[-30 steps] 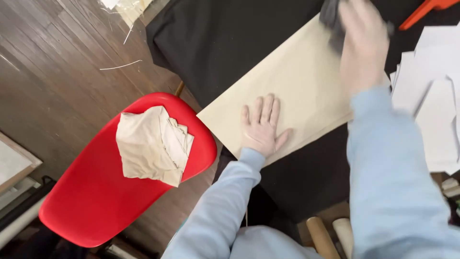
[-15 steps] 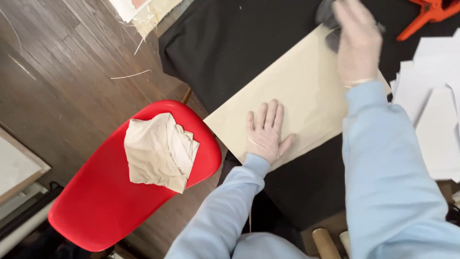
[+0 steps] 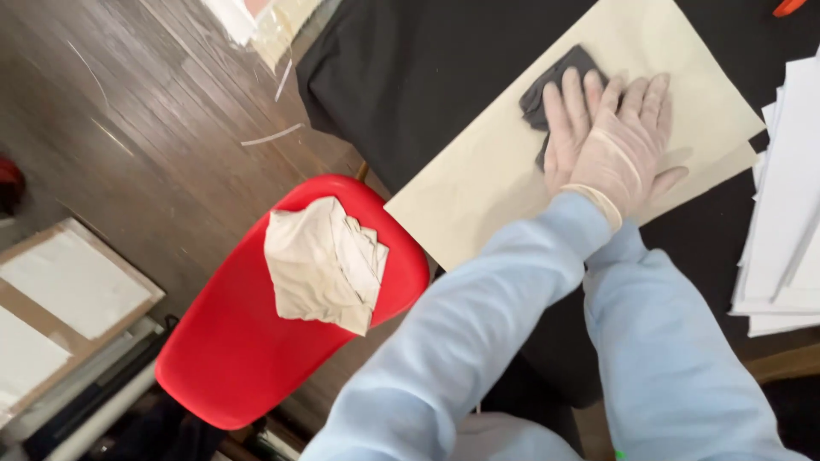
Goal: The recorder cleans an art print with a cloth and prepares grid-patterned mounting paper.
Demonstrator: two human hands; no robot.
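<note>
A large cream sheet (image 3: 478, 179) lies on a table covered in black fabric (image 3: 401, 77). A dark grey cloth (image 3: 555, 81) sits on the sheet's far part. Both my hands wear thin pale gloves and are stacked over the cloth. My left hand (image 3: 628, 149) lies flat on top, fingers spread, its thumb pointing right. My right hand (image 3: 565, 119) is mostly hidden beneath it, and its fingers press on the cloth. Light blue sleeves cover both arms.
A red chair (image 3: 222, 358) stands left of the table with a folded cream cloth (image 3: 320, 265) on its seat. White paper sheets (image 3: 786, 213) are stacked at the right edge. An orange tool (image 3: 787, 7) shows at the top right. Flat framed boards (image 3: 60, 307) lean on the wooden floor at left.
My left hand left the near part of the cream sheet and moved up onto my right hand. The right hand brought the dark cloth down onto the sheet.
</note>
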